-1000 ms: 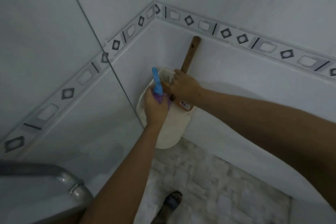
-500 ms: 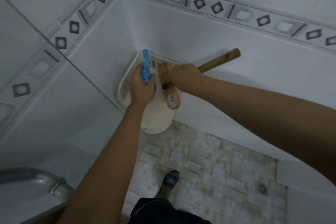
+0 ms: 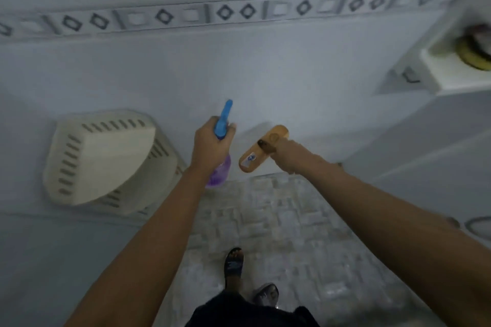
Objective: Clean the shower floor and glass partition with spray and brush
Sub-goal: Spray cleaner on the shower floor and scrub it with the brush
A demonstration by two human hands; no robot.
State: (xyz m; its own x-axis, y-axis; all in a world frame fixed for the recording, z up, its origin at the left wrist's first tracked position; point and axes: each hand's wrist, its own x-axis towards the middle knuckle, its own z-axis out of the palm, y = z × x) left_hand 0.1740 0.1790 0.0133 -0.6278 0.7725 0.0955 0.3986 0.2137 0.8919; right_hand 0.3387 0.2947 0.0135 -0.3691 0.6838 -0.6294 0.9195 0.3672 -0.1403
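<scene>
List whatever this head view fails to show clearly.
Brush handle: head view, mostly hidden under the right hand.
Spray bottle label: head view, covered by the left hand, blurred.
Yellow item on the shelf: head view, motion-blurred, cut by the right edge.

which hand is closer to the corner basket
Left. The left hand, holding the spray bottle, is right of the corner basket; the right hand, gripping the brush, is farther right.
</scene>
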